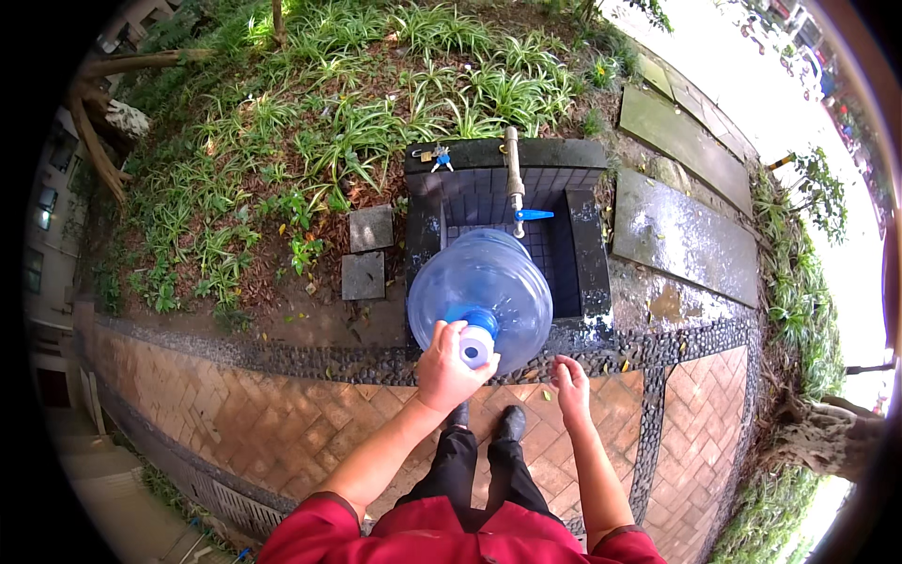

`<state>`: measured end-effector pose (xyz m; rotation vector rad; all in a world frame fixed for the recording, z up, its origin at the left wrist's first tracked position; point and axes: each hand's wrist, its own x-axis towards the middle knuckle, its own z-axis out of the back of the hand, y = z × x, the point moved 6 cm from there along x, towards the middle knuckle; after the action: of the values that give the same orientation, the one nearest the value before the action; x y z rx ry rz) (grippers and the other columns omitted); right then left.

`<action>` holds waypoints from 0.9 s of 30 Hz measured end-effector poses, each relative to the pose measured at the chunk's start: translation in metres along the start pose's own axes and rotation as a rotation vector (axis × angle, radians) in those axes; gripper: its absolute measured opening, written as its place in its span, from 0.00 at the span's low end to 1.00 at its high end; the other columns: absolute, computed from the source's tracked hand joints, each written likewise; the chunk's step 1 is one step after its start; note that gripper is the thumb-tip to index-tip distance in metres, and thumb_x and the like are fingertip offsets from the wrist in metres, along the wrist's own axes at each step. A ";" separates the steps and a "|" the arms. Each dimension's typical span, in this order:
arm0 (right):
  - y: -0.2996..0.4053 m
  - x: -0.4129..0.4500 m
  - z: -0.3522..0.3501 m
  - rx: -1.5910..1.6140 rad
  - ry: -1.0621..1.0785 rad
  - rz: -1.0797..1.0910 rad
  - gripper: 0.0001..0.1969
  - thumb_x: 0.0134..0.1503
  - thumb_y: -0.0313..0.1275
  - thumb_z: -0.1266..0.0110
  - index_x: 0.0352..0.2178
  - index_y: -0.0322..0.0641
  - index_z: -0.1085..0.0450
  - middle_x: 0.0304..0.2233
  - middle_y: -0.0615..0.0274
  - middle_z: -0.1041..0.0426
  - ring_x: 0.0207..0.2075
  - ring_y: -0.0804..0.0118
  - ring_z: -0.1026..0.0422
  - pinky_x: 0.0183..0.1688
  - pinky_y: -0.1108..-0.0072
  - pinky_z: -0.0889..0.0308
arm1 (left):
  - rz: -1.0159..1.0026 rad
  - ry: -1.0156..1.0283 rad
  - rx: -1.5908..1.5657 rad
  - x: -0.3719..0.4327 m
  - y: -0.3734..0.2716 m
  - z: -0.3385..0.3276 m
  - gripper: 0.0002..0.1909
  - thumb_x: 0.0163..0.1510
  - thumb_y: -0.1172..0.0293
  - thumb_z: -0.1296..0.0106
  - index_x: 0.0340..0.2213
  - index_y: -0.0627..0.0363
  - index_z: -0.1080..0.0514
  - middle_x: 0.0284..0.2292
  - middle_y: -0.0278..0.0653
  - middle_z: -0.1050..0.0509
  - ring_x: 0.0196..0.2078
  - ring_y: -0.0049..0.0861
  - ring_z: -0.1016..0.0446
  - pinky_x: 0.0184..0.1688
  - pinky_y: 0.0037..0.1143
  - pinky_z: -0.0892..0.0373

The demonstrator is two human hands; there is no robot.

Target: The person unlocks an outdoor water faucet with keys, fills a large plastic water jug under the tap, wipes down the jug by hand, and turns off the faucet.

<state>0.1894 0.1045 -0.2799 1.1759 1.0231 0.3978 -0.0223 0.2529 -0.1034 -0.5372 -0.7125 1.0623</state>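
My left hand [451, 366] grips the neck of a large clear-blue plastic water jug [518, 303]. Its white cap [476, 347], with a dark round centre, points up towards me. The jug covers the near part of a dark-tiled outdoor basin [564, 268]; its far end is hidden below. Just beyond the jug hangs a metal tap [519, 227] with a blue lever handle [535, 214], fed by an upright pipe [513, 162]. My right hand [572, 388] hovers to the right of the jug, apart from it, fingers loosely bent and holding nothing visible.
On the basin's back ledge lie a brass padlock [425, 155] and keys [442, 159]. Two square stone slabs [371, 228] flank the basin's left side. Wet stone slabs [683, 236] lie to the right. Pebble edging [627, 345] borders the brick paving [317, 423] underfoot.
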 end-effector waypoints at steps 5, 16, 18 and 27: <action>0.079 0.008 0.000 -0.126 -0.085 0.429 0.13 0.58 0.25 0.56 0.44 0.33 0.34 0.42 0.58 0.31 0.44 0.68 0.33 0.49 0.78 0.38 | -0.114 0.072 0.055 0.003 -0.030 0.012 0.32 0.34 0.61 0.36 0.40 0.60 0.38 0.32 0.44 0.34 0.28 0.41 0.28 0.26 0.32 0.30; 0.149 -0.098 -0.203 -1.229 0.585 1.319 0.25 0.50 0.36 0.55 0.50 0.41 0.37 0.58 0.53 0.46 0.61 0.50 0.51 0.61 0.57 0.56 | 0.056 0.481 0.234 -0.112 0.016 0.090 0.33 0.33 0.68 0.40 0.43 0.57 0.41 0.38 0.49 0.36 0.37 0.47 0.30 0.37 0.39 0.30; 0.133 -0.121 -0.234 -1.307 0.702 1.314 0.26 0.49 0.37 0.56 0.49 0.36 0.36 0.59 0.50 0.48 0.62 0.50 0.53 0.62 0.58 0.60 | 0.126 0.493 0.303 -0.139 0.048 0.103 0.36 0.34 0.64 0.40 0.45 0.59 0.42 0.38 0.52 0.33 0.37 0.51 0.29 0.38 0.40 0.31; 0.100 -0.153 -0.285 -1.294 0.792 1.378 0.28 0.50 0.37 0.57 0.51 0.30 0.39 0.59 0.48 0.48 0.62 0.50 0.52 0.63 0.63 0.58 | 0.669 0.528 0.085 -0.187 0.115 0.107 0.38 0.33 0.56 0.38 0.47 0.58 0.36 0.34 0.50 0.26 0.39 0.43 0.26 0.40 0.35 0.31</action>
<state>-0.1010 0.1925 -0.1297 0.2635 0.1742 2.3174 -0.2272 0.1339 -0.1621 -0.9717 -0.0037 1.4738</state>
